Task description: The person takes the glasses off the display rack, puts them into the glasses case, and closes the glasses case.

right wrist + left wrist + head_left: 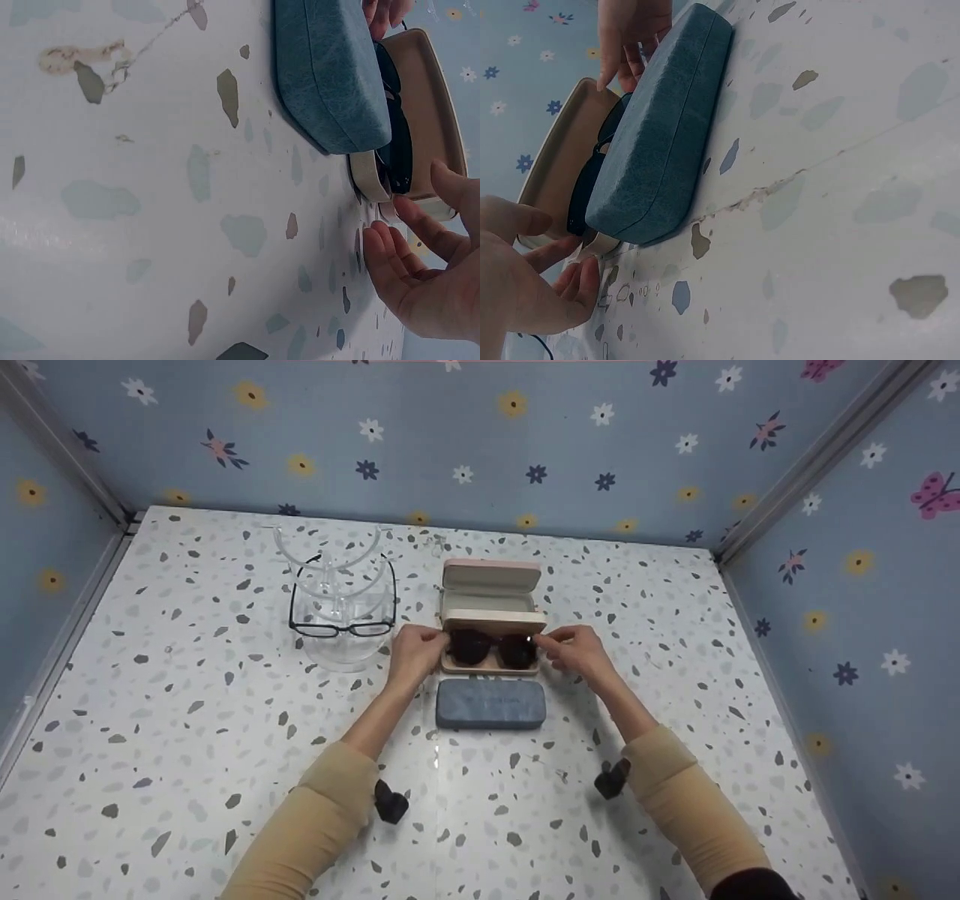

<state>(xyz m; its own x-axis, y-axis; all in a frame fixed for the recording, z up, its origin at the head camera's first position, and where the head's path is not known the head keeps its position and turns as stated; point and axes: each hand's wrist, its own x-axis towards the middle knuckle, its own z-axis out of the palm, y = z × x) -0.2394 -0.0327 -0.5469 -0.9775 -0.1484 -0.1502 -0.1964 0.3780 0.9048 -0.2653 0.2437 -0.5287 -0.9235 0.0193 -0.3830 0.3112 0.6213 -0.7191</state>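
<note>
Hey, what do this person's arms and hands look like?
The left hand and right hand are bare, without gloves. Tan sleeves end short of the wrists, a small black device juts from each, and dark cloth meets the right one higher up.

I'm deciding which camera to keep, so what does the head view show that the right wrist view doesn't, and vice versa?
Only the head view: tan sleeves, pink butterflies and the rear case with its pale inside.

Only the right wrist view, clearly: the seam along the blue case.

Both: that blue case, the sunglasses in the front case, the left hand and right hand.
</note>
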